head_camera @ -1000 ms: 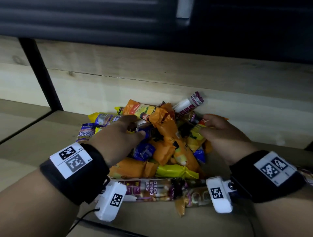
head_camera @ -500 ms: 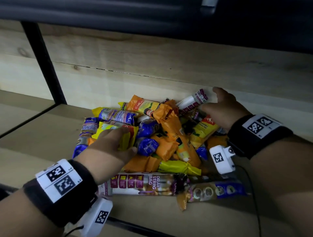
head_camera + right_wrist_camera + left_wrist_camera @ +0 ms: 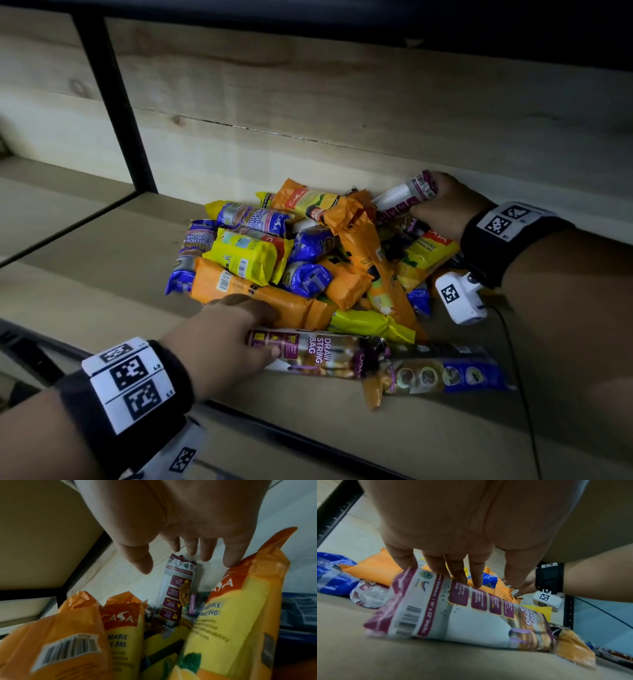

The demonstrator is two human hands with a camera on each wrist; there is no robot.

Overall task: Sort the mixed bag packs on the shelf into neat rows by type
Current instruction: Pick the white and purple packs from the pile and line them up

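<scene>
- Left hand (image 3: 222,337): thumb and fingers curl onto the near end of the maroon-and-white pack (image 3: 308,353) at the shelf (image 3: 85,274) front, judged a hold for pulling it clear.
- Right hand (image 3: 442,205): fingers reach the far end of a matching pack (image 3: 407,195) at the rear; whether they grip it, cannot tell.
- Packs remain heaped, unsorted.
- Legible: "DRAW STRING BAG", "CASA", "Single Handle".
</scene>
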